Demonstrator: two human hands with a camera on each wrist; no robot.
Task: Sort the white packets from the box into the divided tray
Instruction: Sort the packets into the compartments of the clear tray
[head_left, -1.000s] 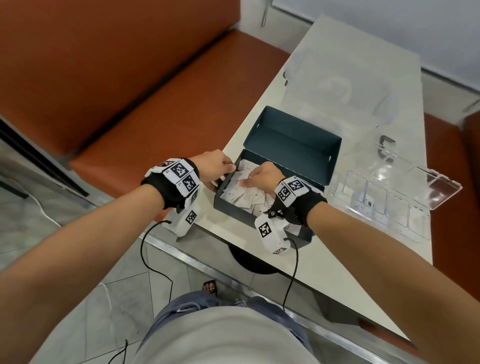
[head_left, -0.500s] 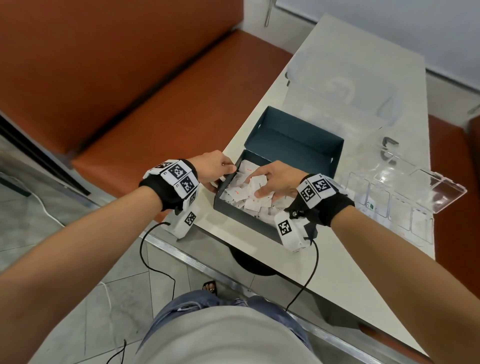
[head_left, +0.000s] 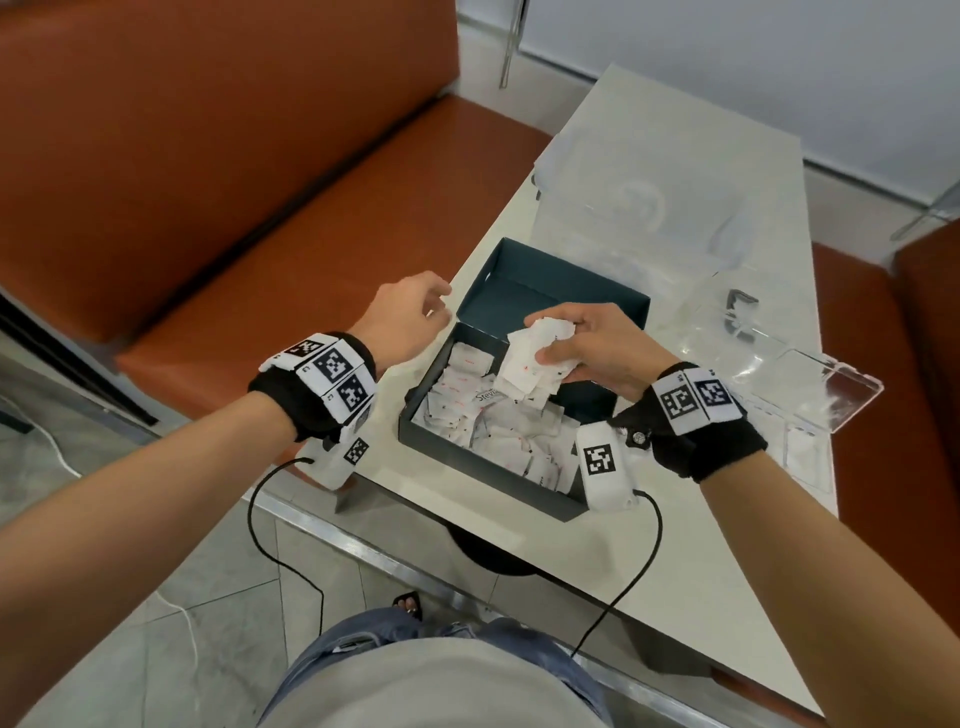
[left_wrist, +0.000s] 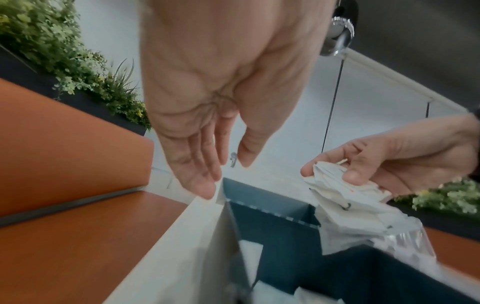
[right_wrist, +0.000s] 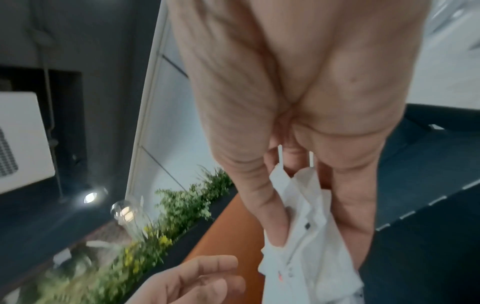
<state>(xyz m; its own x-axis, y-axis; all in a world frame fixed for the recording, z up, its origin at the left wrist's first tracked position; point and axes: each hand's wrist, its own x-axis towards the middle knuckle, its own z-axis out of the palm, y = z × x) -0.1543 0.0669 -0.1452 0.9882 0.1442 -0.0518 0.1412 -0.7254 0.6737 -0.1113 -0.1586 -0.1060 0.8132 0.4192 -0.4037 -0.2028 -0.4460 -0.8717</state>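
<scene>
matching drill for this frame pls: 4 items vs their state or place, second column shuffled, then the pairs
Items:
1. left hand
2. right hand
3. box
4. tray

States:
A. open, still holds loose packets
B. clear, on the table right of the box
C. holds nothing, fingers relaxed, beside the box's left edge
D. grips a bunch of packets above the box

Pairs: 1-C, 2-D, 3-A, 4-B
</scene>
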